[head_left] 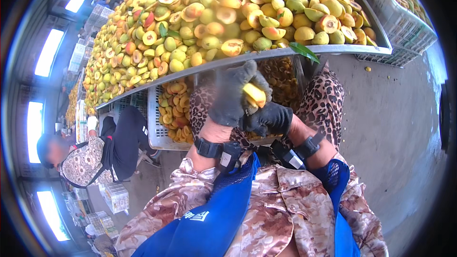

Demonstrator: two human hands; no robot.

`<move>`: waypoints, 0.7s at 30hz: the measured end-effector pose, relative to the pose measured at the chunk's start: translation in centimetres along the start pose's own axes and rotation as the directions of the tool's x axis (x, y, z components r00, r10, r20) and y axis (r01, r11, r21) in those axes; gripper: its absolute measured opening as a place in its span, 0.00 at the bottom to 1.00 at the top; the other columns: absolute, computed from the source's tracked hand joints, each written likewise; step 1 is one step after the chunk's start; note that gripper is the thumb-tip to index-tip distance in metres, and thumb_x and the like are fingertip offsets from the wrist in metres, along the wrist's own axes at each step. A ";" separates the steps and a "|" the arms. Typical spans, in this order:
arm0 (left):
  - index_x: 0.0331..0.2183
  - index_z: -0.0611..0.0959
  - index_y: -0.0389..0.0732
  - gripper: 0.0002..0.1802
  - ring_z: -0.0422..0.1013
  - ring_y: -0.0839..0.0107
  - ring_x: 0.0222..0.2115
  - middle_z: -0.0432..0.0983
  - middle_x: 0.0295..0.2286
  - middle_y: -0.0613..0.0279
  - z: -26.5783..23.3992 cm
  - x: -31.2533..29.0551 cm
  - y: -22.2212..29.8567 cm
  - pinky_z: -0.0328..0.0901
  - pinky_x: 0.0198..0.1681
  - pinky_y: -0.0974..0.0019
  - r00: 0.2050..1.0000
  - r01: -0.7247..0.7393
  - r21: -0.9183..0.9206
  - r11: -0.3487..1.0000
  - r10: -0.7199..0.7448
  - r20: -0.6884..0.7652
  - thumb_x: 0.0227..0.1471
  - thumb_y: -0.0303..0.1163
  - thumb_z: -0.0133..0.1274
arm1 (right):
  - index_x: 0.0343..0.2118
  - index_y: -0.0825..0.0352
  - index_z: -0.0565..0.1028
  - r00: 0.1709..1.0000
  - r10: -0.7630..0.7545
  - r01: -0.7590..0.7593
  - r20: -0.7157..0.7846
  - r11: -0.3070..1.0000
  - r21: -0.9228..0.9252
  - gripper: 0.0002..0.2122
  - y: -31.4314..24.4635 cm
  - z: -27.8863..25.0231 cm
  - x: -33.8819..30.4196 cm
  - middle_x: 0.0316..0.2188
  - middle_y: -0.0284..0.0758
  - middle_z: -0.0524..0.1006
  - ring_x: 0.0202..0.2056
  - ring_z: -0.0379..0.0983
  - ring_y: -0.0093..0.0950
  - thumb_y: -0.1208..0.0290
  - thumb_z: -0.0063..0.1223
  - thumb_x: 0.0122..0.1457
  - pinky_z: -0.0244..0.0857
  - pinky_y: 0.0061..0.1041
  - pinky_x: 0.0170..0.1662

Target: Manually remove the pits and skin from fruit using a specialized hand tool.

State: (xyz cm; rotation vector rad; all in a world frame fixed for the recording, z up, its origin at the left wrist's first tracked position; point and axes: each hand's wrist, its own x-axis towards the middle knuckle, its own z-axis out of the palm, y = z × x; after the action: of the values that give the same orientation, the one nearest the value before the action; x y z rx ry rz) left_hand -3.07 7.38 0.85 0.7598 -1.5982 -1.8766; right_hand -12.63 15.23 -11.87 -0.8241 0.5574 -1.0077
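Note:
My left hand (233,93), in a dark grey glove, is closed around a yellow peach piece (255,95) just below the metal table edge. The cut flesh of the piece shows between the gloved fingers. My right hand (272,117), gloved too, presses close beside it with its fingers curled; whatever it grips is hidden. Beyond both hands, a big heap of halved yellow peaches (209,24) covers the metal-rimmed table (238,60). Under the hands and between my knees stands a white plastic crate (153,119) of peach pieces (176,109).
A green leaf (304,52) hangs over the table's rim. White crates (400,31) of fruit stand at the far right on a grey floor (376,128). To the left, another person (90,162) sits by the table, near a white basket (115,196).

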 end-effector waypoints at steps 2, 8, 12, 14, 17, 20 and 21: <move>0.23 0.80 0.36 0.29 0.73 0.72 0.18 0.77 0.19 0.60 -1.7 -1.0 0.4 0.68 0.25 0.73 0.991 -0.133 0.230 0.964 0.125 0.050 0.64 0.51 0.46 | 0.33 0.64 0.77 0.976 -0.203 0.167 -0.076 0.930 -0.328 0.06 -1.7 2.3 0.8 0.23 0.24 0.74 0.25 0.68 0.18 0.76 0.60 0.52 0.65 0.23 0.28; 0.38 0.84 0.32 0.24 0.78 0.63 0.32 0.80 0.32 0.52 -15.0 0.3 1.4 0.72 0.41 0.63 0.812 -0.009 0.176 0.984 0.110 -0.573 0.62 0.47 0.52 | 0.28 0.72 0.77 0.977 -0.089 0.117 -0.193 0.983 0.142 0.07 -2.2 2.3 0.6 0.21 0.32 0.75 0.19 0.69 0.20 0.77 0.58 0.44 0.62 0.17 0.21; 0.41 0.84 0.33 0.14 0.69 0.58 0.52 0.75 0.49 0.47 -14.7 6.5 1.4 0.61 0.57 0.61 0.729 -0.249 0.880 0.404 0.676 -0.104 0.53 0.31 0.59 | 0.32 0.72 0.75 0.920 -0.163 0.218 -0.357 0.969 0.120 0.08 -3.6 1.5 0.8 0.18 0.32 0.72 0.15 0.68 0.24 0.77 0.55 0.47 0.63 0.21 0.19; 0.47 0.81 0.36 0.22 0.64 0.53 0.57 0.69 0.54 0.45 -11.2 11.4 1.6 0.58 0.60 0.57 0.673 -0.338 0.924 0.178 0.732 0.105 0.48 0.32 0.62 | 0.34 0.72 0.74 0.953 -0.102 0.197 -0.284 0.924 0.329 0.09 -4.2 0.7 0.4 0.17 0.33 0.71 0.14 0.67 0.25 0.77 0.55 0.48 0.63 0.23 0.19; 0.54 0.77 0.46 0.31 0.59 0.47 0.60 0.64 0.58 0.48 -9.0 19.1 0.8 0.55 0.63 0.53 0.634 -0.429 0.898 -0.102 0.674 0.379 0.45 0.28 0.61 | 0.36 0.73 0.73 0.891 -0.166 0.324 -0.424 0.884 0.336 0.10 -4.4 -0.1 1.2 0.15 0.31 0.70 0.12 0.65 0.23 0.75 0.54 0.51 0.62 0.23 0.17; 0.51 0.79 0.46 0.26 0.69 0.53 0.53 0.74 0.51 0.50 -10.0 25.5 -0.5 0.64 0.56 0.58 0.743 -0.463 0.886 -0.043 0.526 0.414 0.46 0.27 0.60 | 0.35 0.72 0.73 0.869 -0.128 0.300 -0.477 0.904 0.305 0.09 -3.9 -0.4 1.7 0.14 0.30 0.70 0.12 0.66 0.22 0.74 0.54 0.52 0.62 0.21 0.17; 0.49 0.80 0.46 0.24 0.72 0.54 0.50 0.76 0.48 0.50 -10.5 26.2 -0.1 0.66 0.54 0.59 0.728 -0.483 0.875 -0.026 0.544 0.418 0.47 0.28 0.59 | 0.35 0.72 0.73 0.868 -0.126 0.301 -0.480 0.902 0.308 0.09 -4.0 -0.3 1.7 0.14 0.30 0.70 0.12 0.66 0.22 0.74 0.54 0.52 0.62 0.21 0.17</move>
State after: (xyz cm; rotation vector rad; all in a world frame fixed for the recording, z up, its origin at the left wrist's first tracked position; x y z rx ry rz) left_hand -13.40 -18.71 -2.31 0.4421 -2.5109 -0.0341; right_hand -14.15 12.45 -8.88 -0.3064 0.6444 -1.4816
